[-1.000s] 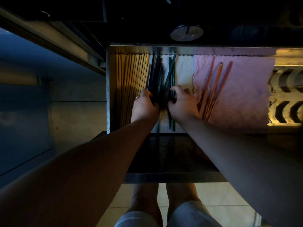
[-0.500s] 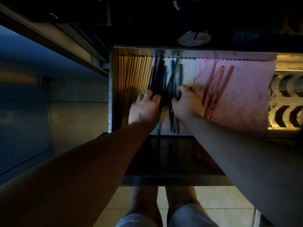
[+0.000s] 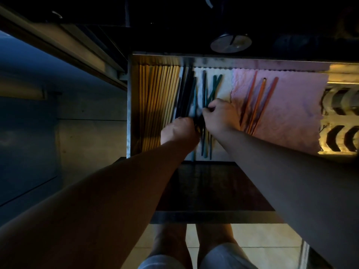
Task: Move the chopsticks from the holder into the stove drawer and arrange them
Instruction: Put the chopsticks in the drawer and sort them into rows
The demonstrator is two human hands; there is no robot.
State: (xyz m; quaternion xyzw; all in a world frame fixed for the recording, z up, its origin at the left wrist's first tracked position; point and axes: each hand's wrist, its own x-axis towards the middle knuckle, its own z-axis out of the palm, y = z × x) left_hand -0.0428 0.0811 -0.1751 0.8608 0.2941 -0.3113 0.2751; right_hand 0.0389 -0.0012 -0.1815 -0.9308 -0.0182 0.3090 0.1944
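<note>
The open stove drawer holds three groups of chopsticks. Pale wooden ones lie in a neat row at the left. Dark and teal chopsticks lie loosely crossed in the middle on a white liner. Three orange chopsticks rest on a pink cloth. My left hand is curled over the near ends of the dark bundle; its fingers are hidden. My right hand pinches teal chopsticks between thumb and fingers.
A patterned metal grate fills the drawer's right end. A round stove knob sits above the drawer. The dark drawer front juts toward me, above my legs and the tiled floor. A cabinet stands at the left.
My left hand has slid toward me and curled on the dark bundle. My right hand has closed on teal chopsticks, which now fan out more at their far ends.
</note>
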